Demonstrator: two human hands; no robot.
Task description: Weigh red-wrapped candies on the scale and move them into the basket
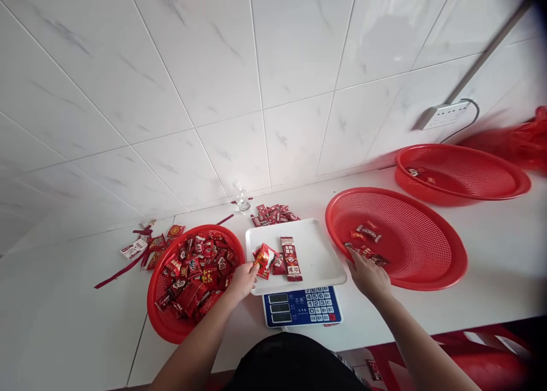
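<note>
The white rectangular plastic tray (318, 265) sits on a blue-and-white digital scale (301, 310) on the white bench (504, 265). At the tray's left side, the left hand (245, 281) has its grip closed on a small shiny red packet (265, 257) with gold markings, above the tray's surface. Right of that packet, a long flat red packet with white lettering (291, 260) lies on the tray. The right hand (371, 278) is right of the tray, at the near rim of a wide red mesh basket (431, 260) holding a few sweets; whether its grip is open or closed cannot be told. Left of the tray is a round red basket (171, 335) full of wrapped sweets. Behind the tray lie a heap of small red packets (276, 214) and a clear plastic bottle (241, 200).
</note>
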